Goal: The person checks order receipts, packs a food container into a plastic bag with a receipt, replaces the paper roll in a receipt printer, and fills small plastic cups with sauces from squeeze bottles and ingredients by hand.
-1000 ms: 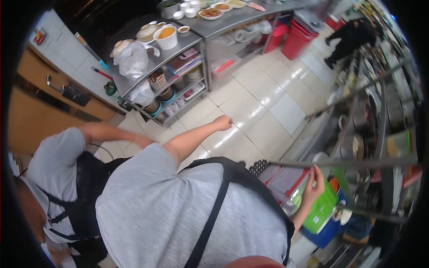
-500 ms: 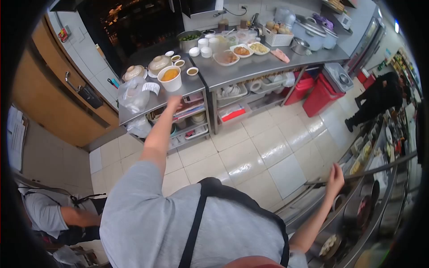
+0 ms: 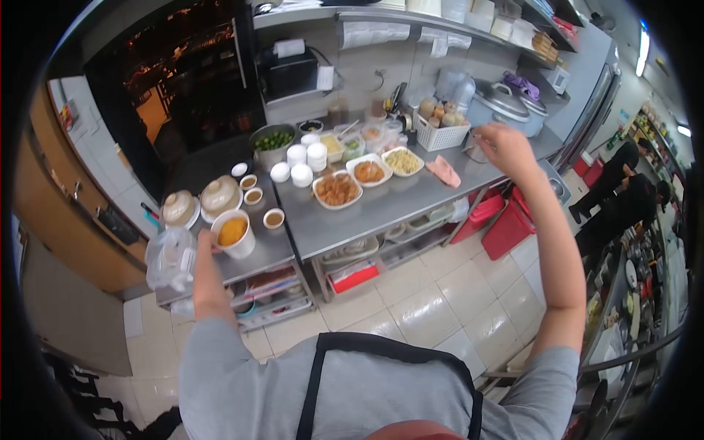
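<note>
My left hand [image 3: 206, 242] is at the left side of a white tub [image 3: 243, 245] holding an orange-yellow food, its fingers closed against the wall and partly hidden behind it. The tub stands on the steel counter beside small sauce cups [image 3: 273, 218] and two lidded clay pots [image 3: 221, 195]. A clear plastic bag [image 3: 169, 258] lies left of my wrist. My right hand [image 3: 503, 151] is raised in front of the right end of the counter, fingers loosely bent and apart, with nothing visible in them. It partly covers a metal pot [image 3: 475, 152] and is near a pink cloth [image 3: 443, 171].
Dishes of food [image 3: 337, 191], stacked white cups [image 3: 317, 155] and a pot of green vegetables [image 3: 273, 142] stand on the counter. A white basket [image 3: 442, 136] is farther back. Red bins [image 3: 509, 227] stand below. Two people in dark clothes [image 3: 623, 192] are at the far right.
My left hand has moved from in front of the counter to the tub's left side. My right hand has risen from beside the cooking line to the counter's right end. The view has tilted up.
</note>
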The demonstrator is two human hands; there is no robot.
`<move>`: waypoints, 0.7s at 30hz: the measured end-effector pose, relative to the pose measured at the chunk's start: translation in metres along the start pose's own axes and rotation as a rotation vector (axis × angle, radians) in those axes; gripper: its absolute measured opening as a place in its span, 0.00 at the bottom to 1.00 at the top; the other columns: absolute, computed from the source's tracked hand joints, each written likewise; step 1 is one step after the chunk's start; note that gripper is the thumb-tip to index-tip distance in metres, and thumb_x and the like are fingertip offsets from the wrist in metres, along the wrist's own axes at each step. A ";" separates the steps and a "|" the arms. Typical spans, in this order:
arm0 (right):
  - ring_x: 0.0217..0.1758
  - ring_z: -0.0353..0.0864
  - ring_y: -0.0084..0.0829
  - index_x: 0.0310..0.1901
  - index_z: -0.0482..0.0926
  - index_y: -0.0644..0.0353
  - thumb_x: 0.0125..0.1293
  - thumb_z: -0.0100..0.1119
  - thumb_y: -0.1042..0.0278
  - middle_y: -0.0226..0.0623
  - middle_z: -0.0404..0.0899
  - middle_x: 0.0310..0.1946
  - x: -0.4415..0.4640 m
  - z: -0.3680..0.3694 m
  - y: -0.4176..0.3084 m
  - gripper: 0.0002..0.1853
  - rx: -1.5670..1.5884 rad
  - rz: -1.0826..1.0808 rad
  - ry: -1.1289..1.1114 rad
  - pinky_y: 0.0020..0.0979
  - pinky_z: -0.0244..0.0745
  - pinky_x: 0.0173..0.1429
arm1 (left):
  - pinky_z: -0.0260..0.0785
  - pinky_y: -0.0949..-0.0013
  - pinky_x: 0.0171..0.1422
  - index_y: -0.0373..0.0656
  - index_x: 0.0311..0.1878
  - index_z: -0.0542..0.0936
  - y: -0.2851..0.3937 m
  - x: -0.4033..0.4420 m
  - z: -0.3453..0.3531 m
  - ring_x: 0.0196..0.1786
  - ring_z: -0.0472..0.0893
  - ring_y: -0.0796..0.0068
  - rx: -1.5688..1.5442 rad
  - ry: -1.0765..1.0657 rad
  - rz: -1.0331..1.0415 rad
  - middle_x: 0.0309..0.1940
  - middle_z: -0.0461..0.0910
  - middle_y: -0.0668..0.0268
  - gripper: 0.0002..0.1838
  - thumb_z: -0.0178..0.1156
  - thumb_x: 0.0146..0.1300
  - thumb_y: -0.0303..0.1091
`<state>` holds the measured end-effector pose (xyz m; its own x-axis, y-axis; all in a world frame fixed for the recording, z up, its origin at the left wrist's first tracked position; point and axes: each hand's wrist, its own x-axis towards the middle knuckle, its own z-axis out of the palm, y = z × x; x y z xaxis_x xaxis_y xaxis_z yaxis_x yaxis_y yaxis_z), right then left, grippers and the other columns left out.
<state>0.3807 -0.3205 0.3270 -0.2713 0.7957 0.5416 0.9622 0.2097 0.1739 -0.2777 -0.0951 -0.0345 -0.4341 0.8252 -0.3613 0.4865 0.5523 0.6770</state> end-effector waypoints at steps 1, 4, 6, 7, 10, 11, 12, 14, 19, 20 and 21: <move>0.36 0.77 0.43 0.37 0.78 0.57 0.54 0.56 0.67 0.41 0.78 0.31 0.018 0.004 0.027 0.09 -0.060 -0.023 0.030 0.39 0.72 0.40 | 0.75 0.58 0.19 0.26 0.34 0.77 0.004 -0.007 0.000 0.24 0.80 0.50 -0.020 -0.004 -0.053 0.25 0.78 0.44 0.09 0.49 0.51 0.18; 0.36 0.78 0.42 0.38 0.78 0.56 0.53 0.56 0.67 0.42 0.79 0.32 0.071 0.003 0.089 0.10 -0.146 0.047 -0.003 0.39 0.73 0.41 | 0.76 0.53 0.20 0.23 0.35 0.73 -0.004 -0.017 0.002 0.25 0.80 0.47 -0.049 0.117 0.029 0.31 0.76 0.39 0.10 0.49 0.51 0.19; 0.36 0.79 0.42 0.38 0.79 0.56 0.53 0.55 0.68 0.42 0.80 0.30 0.106 0.004 0.135 0.10 -0.189 0.099 0.009 0.39 0.73 0.42 | 0.76 0.52 0.21 0.23 0.37 0.71 -0.010 -0.019 0.002 0.25 0.79 0.45 -0.035 0.158 0.052 0.33 0.75 0.39 0.10 0.48 0.51 0.19; 0.37 0.79 0.42 0.39 0.79 0.56 0.53 0.55 0.69 0.42 0.80 0.31 0.124 0.001 0.156 0.10 -0.163 0.087 0.056 0.38 0.73 0.43 | 0.76 0.53 0.20 0.23 0.36 0.72 -0.013 -0.024 0.000 0.25 0.80 0.46 0.001 0.205 0.082 0.31 0.75 0.40 0.11 0.49 0.49 0.20; 0.39 0.78 0.42 0.38 0.79 0.55 0.51 0.55 0.71 0.43 0.79 0.33 0.182 0.003 0.224 0.11 -0.169 0.090 0.168 0.37 0.72 0.46 | 0.75 0.55 0.19 0.23 0.34 0.72 -0.007 -0.060 -0.011 0.24 0.80 0.50 0.103 0.347 0.156 0.26 0.76 0.43 0.13 0.52 0.45 0.23; 0.38 0.78 0.38 0.40 0.79 0.56 0.53 0.56 0.70 0.41 0.79 0.33 0.205 0.008 0.252 0.12 -0.194 0.074 0.164 0.34 0.73 0.43 | 0.75 0.56 0.19 0.23 0.34 0.73 0.006 -0.076 -0.014 0.24 0.80 0.51 0.136 0.394 0.180 0.25 0.77 0.44 0.13 0.53 0.44 0.24; 0.36 0.79 0.35 0.43 0.78 0.56 0.55 0.56 0.70 0.39 0.80 0.32 0.233 0.014 0.281 0.12 -0.218 0.056 0.158 0.31 0.73 0.41 | 0.73 0.58 0.18 0.24 0.31 0.75 0.031 -0.103 -0.014 0.23 0.80 0.54 0.144 0.344 0.191 0.22 0.77 0.45 0.12 0.53 0.43 0.24; 0.35 0.79 0.37 0.37 0.80 0.57 0.53 0.57 0.69 0.41 0.79 0.30 0.282 0.036 0.320 0.09 -0.077 0.026 0.271 0.32 0.72 0.43 | 0.72 0.61 0.18 0.25 0.29 0.77 0.084 -0.158 0.002 0.23 0.80 0.56 0.143 0.305 0.189 0.19 0.77 0.46 0.11 0.53 0.42 0.24; 0.36 0.79 0.35 0.40 0.80 0.61 0.57 0.55 0.69 0.42 0.80 0.33 0.423 0.087 0.393 0.10 0.044 0.064 0.400 0.32 0.71 0.44 | 0.70 0.63 0.31 0.32 0.29 0.80 0.202 -0.241 0.123 0.25 0.80 0.67 0.315 0.100 0.257 0.19 0.78 0.54 0.13 0.56 0.41 0.31; 0.37 0.79 0.40 0.37 0.80 0.62 0.54 0.57 0.66 0.45 0.80 0.33 0.442 0.096 0.400 0.11 0.063 0.053 0.466 0.35 0.72 0.43 | 0.70 0.63 0.32 0.33 0.29 0.80 0.222 -0.251 0.156 0.26 0.80 0.67 0.317 0.032 0.253 0.19 0.78 0.55 0.13 0.56 0.42 0.32; 0.38 0.79 0.44 0.35 0.79 0.63 0.51 0.58 0.63 0.48 0.79 0.32 0.462 0.106 0.408 0.13 0.084 0.041 0.530 0.37 0.72 0.42 | 0.70 0.63 0.33 0.33 0.30 0.80 0.237 -0.258 0.190 0.26 0.80 0.67 0.242 -0.036 0.251 0.20 0.79 0.54 0.13 0.56 0.43 0.32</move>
<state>0.6509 0.1928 0.5607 -0.1879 0.4127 0.8913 0.9651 0.2462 0.0894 0.0940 -0.1544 0.0973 -0.2538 0.9400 -0.2281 0.7421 0.3404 0.5774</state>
